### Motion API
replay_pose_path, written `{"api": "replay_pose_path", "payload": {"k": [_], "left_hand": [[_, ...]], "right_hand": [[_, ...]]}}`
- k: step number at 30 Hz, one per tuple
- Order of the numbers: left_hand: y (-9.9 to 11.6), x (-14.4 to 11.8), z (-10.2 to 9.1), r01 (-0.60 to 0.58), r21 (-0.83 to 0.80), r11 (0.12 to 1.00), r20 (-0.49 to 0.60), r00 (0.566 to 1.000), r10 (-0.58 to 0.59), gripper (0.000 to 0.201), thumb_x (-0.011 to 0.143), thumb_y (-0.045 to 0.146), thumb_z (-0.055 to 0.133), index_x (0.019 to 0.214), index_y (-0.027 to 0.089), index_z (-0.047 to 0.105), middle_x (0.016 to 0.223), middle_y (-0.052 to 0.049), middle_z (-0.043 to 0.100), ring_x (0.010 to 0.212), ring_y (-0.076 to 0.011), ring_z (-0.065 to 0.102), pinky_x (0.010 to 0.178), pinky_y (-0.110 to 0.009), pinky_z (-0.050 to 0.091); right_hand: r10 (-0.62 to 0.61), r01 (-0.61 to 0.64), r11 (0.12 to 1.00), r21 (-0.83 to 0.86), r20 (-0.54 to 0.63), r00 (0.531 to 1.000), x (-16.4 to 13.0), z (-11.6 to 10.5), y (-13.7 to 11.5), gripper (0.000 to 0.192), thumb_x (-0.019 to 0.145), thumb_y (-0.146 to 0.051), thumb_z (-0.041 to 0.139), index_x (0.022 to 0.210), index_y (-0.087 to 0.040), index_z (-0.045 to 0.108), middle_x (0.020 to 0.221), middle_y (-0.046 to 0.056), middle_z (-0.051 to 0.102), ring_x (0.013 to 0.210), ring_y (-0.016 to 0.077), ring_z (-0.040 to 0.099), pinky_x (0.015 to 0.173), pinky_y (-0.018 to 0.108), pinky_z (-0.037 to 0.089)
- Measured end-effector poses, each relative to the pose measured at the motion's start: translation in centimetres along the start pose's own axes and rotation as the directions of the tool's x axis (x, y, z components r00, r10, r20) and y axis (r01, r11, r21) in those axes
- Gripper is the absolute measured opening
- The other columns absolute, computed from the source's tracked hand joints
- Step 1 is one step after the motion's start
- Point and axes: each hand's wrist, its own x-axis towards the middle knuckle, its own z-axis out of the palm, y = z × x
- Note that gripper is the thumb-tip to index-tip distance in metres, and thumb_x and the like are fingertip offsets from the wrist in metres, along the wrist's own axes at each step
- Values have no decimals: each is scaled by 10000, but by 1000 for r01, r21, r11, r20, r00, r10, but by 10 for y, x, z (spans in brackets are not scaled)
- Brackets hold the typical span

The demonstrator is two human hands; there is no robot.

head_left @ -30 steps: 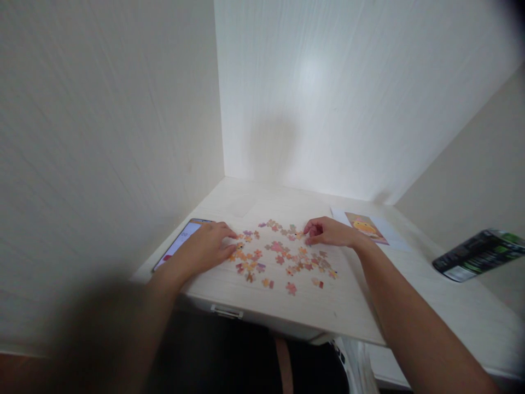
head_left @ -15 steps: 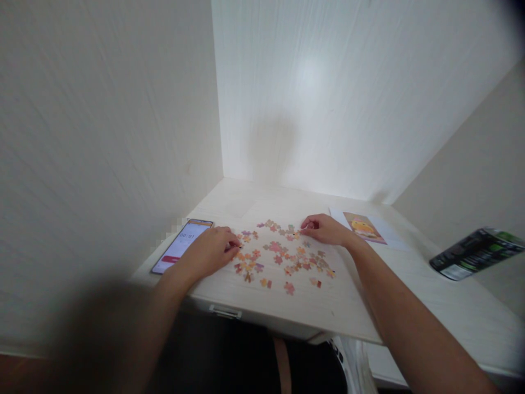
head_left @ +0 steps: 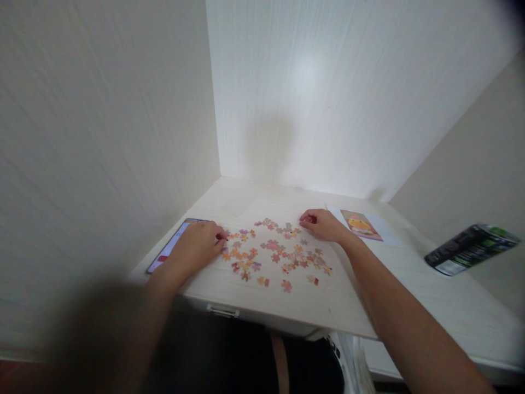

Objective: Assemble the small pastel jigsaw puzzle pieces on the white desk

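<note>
Loose jigsaw puzzle pieces [head_left: 273,244] in pink, orange, yellow and purple lie scattered on the white desk [head_left: 262,301], between my two hands. My left hand [head_left: 200,241] is at the left edge of the pieces, partly over a phone [head_left: 174,246]. Its fingers are pinched, and a small dark-marked bit, apparently a puzzle piece, shows at the fingertips. At the upper right of the scatter is my right hand [head_left: 322,224], thumb and fingers curled together. Whatever it may hold is hidden.
A printed picture [head_left: 361,224] of a yellow figure lies on white paper beyond my right wrist. Further right stands a dark can-like container [head_left: 470,249] with green markings. White panels [head_left: 287,109] enclose the desk, and a drawer handle [head_left: 222,311] is below its front edge.
My left hand has moved left, away from the pieces and further over the phone, the dark-marked bit moving with its fingertips. My right hand stays curled, slightly further from the nearest pieces.
</note>
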Motion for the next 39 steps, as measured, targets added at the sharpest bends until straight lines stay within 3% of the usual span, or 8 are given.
{"api": "replay_pose_path", "payload": {"k": [17,27,33,39], "left_hand": [[2,0,5,-8,44,999,4,1000,8,209,815,270,570,876,221,765,954,-77,746,872,-246,671,830,-365,485],[9,2,7,-54,-21,998,-94,994,52,260,900,256,491,976,198,733,979,-68,716,909,-242,639,859,-383,472],[38,-2,11,-159,-90,983,-169,975,143,263,943,270,474,998,188,718,1010,-84,693,954,-255,603,875,-421,450],[83,-15,23,-355,-220,908,-155,932,327,289,982,364,461,1049,197,687,1198,-96,658,1136,-257,569,1042,-461,381]], "right_hand": [[-19,27,998,-61,125,992,0,3,1,267,847,-364,608,986,-185,749,887,77,734,758,181,645,704,297,468],[-43,42,999,9,162,986,2,4,8,234,817,-234,609,1000,-188,747,908,71,747,783,182,654,730,301,498],[-29,25,999,29,150,988,2,4,7,264,803,-297,658,1017,-157,725,901,92,742,785,194,660,728,309,507],[-55,62,998,-31,169,984,0,4,3,180,818,-215,593,940,-160,714,930,95,730,773,185,642,707,294,494]]}}
